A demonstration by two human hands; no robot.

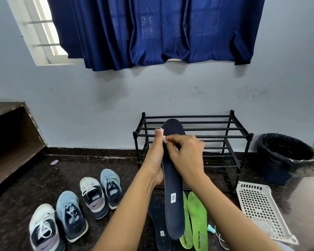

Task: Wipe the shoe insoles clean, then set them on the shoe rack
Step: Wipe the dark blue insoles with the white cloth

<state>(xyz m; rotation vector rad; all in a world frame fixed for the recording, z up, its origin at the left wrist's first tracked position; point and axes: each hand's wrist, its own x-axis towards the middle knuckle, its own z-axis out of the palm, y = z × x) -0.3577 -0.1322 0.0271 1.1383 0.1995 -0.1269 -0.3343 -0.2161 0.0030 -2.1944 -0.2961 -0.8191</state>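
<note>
In the head view, a dark navy insole (172,178) is held raised in front of the black shoe rack (192,142), toe end uppermost. It is gripped along its left edge by the left hand (155,160), forearm stretched forward. A small white wipe (163,135) is pinched against the insole's upper part by the right hand (186,153), fingers curled. On the floor, one more dark insole (159,225) and two green insoles (196,221) are seen, with four sneakers (82,205) to the left.
</note>
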